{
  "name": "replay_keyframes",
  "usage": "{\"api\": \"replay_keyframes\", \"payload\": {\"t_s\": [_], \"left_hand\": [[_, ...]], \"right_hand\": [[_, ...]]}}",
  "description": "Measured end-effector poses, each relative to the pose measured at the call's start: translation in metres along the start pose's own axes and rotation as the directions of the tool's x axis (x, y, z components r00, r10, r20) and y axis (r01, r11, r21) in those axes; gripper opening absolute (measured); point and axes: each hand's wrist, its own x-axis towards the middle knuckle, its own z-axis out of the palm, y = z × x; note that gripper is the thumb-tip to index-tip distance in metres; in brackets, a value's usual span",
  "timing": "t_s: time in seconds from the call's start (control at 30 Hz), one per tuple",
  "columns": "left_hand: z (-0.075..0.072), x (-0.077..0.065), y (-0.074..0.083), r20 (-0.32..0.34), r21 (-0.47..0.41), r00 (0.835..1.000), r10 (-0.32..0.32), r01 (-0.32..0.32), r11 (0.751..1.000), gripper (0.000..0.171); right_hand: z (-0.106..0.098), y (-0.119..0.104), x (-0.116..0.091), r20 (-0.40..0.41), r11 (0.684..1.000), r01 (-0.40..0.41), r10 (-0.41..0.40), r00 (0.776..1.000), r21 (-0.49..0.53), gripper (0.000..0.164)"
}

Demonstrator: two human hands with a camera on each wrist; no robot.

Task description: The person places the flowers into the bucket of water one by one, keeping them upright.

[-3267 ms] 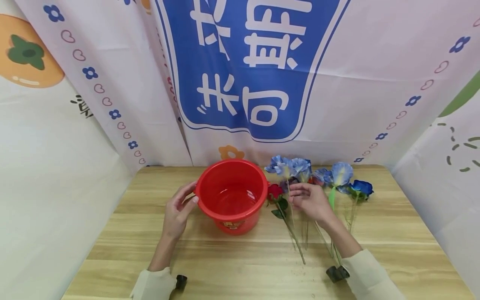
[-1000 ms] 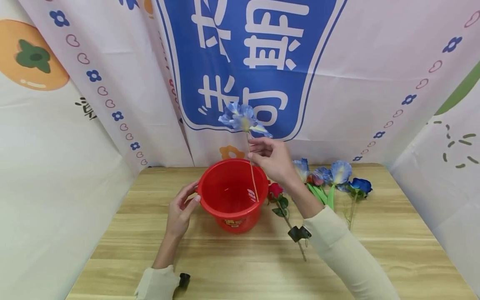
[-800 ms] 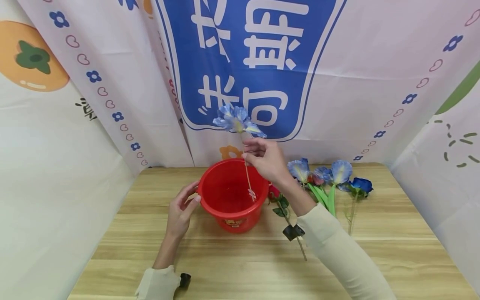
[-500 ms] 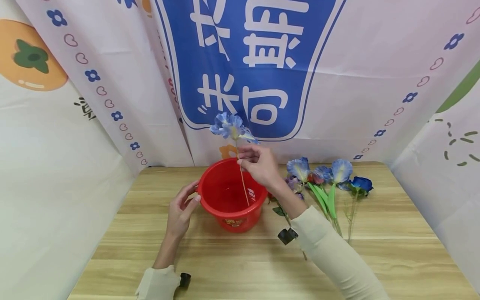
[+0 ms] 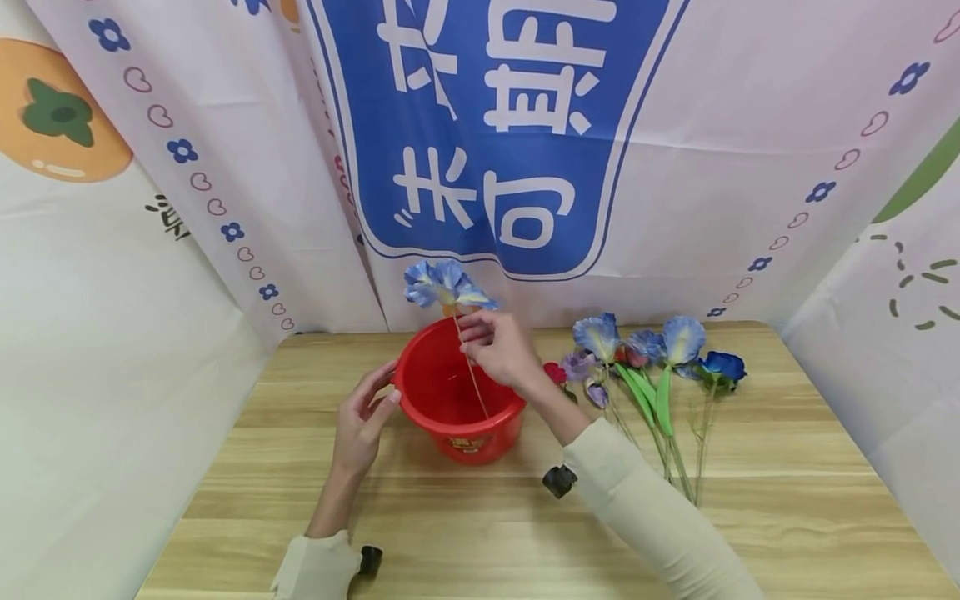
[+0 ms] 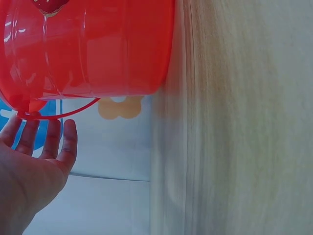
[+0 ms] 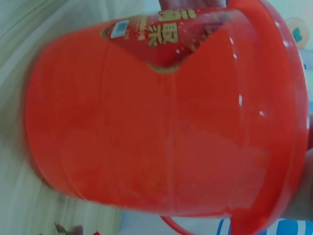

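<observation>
A red plastic bucket [image 5: 491, 450] stands upright on the table. My left hand [image 5: 358, 429] touches its left side at the rim. In the left wrist view, the fairly straight fingers of my left hand [image 6: 36, 161] reach the thin red bail handle [image 6: 73, 113] beside the bucket's wall [image 6: 112, 49]. Over the bucket's mouth, my right hand [image 5: 501, 348] pinches the thin stem of a pale blue artificial iris [image 5: 442, 285] between thumb and fingers. The bloom sits above the rim; its stem slants down inside the bucket. In the right wrist view the bucket [image 7: 146, 137] hides most of the hand.
Right of the bucket lie several artificial flowers: a red rose [image 5: 555, 372], a purple bloom [image 5: 577, 365], pale blue irises [image 5: 684, 340] with green leaves [image 5: 663, 402], and a dark blue rose [image 5: 723, 367]. Printed cloth [image 5: 675, 225] hangs behind the wooden table [image 5: 450, 533].
My right hand has taken the iris from among the flowers on the right, carried it left over the bucket and lowered its stem inside. My left hand has stayed at the rim.
</observation>
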Motion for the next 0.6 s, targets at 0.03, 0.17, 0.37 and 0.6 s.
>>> {"api": "replay_keyframes", "payload": {"t_s": [0.03, 0.17, 0.37, 0.6], "left_hand": [[0.000, 0.000, 0.000, 0.001, -0.001, 1.000, 0.003, -0.003, 1.000, 0.045], [-0.001, 0.000, 0.001, 0.009, 0.004, 1.000, 0.012, -0.012, 1.000, 0.045], [0.001, 0.001, 0.001, 0.004, -0.001, 1.000, 0.011, -0.011, 1.000, 0.044], [0.000, 0.000, -0.001, -0.009, -0.016, 1.000, 0.011, -0.012, 1.000, 0.045]], "right_hand": [[0.002, 0.000, 0.000, 0.006, 1.000, -0.006, 0.006, 1.000, -0.012, 0.031], [0.009, -0.001, 0.000, 0.019, 0.998, -0.044, 0.045, 0.999, -0.055, 0.029], [0.013, -0.001, 0.001, 0.047, 0.994, -0.090, 0.093, 0.995, -0.065, 0.031], [0.014, 0.000, 0.002, 0.086, 0.987, -0.144, 0.150, 0.985, -0.076, 0.034]]}}
